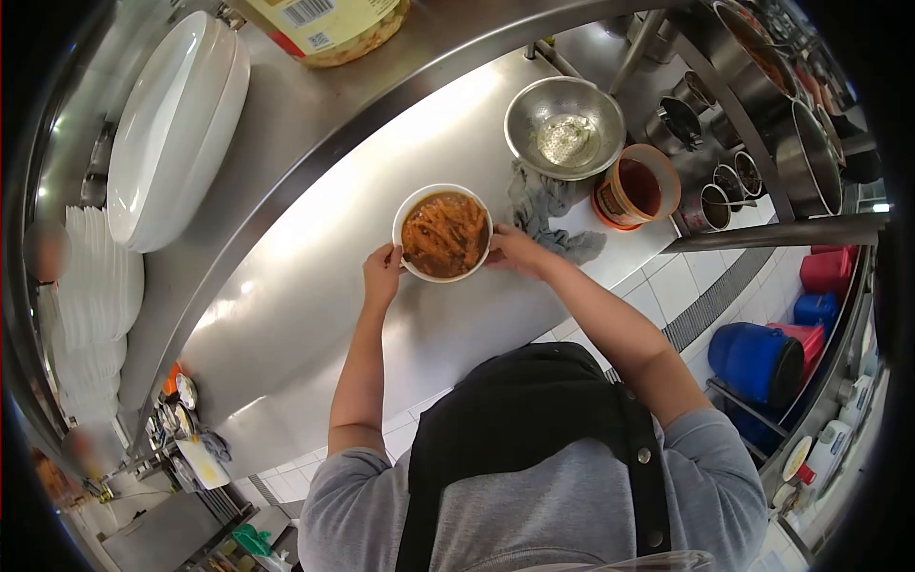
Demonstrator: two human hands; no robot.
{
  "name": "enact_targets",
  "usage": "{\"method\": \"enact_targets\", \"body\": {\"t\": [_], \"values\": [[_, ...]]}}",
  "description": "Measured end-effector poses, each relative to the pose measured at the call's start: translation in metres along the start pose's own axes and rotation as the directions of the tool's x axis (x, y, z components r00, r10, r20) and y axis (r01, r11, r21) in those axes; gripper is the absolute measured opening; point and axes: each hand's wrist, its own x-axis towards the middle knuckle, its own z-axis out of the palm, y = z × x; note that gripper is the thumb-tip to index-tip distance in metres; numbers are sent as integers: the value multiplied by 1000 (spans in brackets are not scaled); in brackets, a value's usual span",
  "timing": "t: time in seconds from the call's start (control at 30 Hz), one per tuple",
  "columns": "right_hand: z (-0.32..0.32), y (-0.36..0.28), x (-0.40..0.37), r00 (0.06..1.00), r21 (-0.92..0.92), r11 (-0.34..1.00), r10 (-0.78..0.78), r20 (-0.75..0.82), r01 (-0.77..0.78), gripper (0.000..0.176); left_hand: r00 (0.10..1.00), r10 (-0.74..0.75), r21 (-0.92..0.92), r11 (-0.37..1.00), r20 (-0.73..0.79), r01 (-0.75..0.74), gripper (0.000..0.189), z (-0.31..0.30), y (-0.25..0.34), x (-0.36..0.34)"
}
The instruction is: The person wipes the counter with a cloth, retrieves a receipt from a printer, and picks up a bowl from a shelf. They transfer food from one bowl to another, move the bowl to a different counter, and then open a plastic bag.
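A white bowl filled with reddish-brown stew sits over the steel counter, between my two hands. My left hand pinches its left side, fingers closed at the rim. On the opposite side my right hand grips the bowl's edge, its fingers partly hidden behind the bowl. Just beyond my right hand lies a crumpled grey cloth.
A steel mixing bowl and a plastic tub of dark red liquid stand at the right end of the counter. Overhead, a steel shelf carries white oval dishes and a large jar. Pots line the right.
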Motion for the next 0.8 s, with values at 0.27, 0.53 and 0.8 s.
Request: {"method": "enact_targets", "body": {"t": [0.27, 0.53, 0.8], "values": [[10, 18, -4, 996, 108, 991, -77, -34, 81, 31, 975, -158, -398, 893, 158, 209, 39, 4, -13, 12], [11, 22, 0, 978, 8, 985, -172, -117, 174, 32, 980, -83, -226, 966, 181, 123, 45, 10, 5, 11], [-11, 26, -84, 924, -56, 964, -265, -275, 260, 35, 985, 12, -61, 998, 172, -2, 40, 48, 69, -33]]}}
